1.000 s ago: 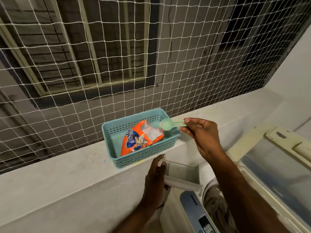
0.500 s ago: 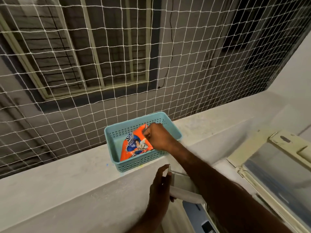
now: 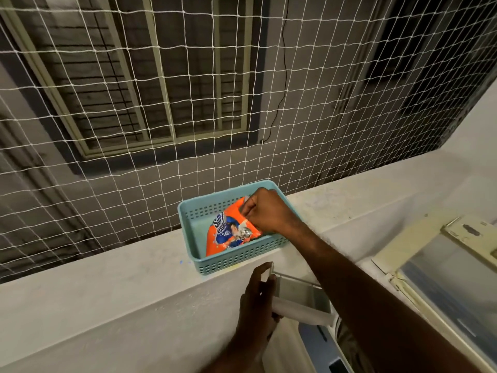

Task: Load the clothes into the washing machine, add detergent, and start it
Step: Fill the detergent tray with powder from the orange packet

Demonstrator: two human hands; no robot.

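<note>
So my right hand [image 3: 265, 211] is down in the teal basket [image 3: 188, 227] on the ledge [image 3: 107, 286], fingers pinched on the top edge of the orange detergent packet [image 3: 228, 232]. Can't really tell if the scoop is in that grip. My left hand [image 3: 258, 300] is wrapped around the side of the pulled-out detergent drawer [image 3: 301, 300] of the washing machine [image 3: 317, 343], just below the basket.

A basket [image 3: 188, 227] sits on the ledge [image 3: 94, 286] with a detergent packet [image 3: 228, 235] inside. The drawer [image 3: 301, 300] lies at its 5 o'clock, the netting [image 3: 161, 103] at 12.
</note>
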